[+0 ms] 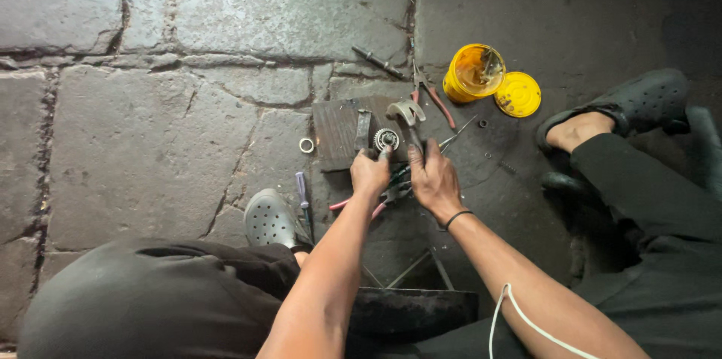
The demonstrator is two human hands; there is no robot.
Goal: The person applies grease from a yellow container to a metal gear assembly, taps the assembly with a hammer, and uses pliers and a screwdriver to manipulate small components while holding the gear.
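My left hand (370, 175) rests its fingertips on a small toothed metal gear (386, 139), which sits on a dark wooden block (338, 130) on the stone floor. My right hand (432, 178) grips the handle of a hammer. The hammer's metal head (406, 112) hovers just above and beside the gear. A black band circles my right wrist. Under my hands lie pliers with pink-red handles (353, 205) and a green-handled tool.
Red-handled pliers (434, 97), a dark rod (380, 63), a yellow tub (474, 72) and its lid (517, 93) lie beyond the block. A metal ring (306, 145) and a screwdriver (302, 190) lie left. A grey clog (269, 218) and a black clog (632, 103) flank the spot.
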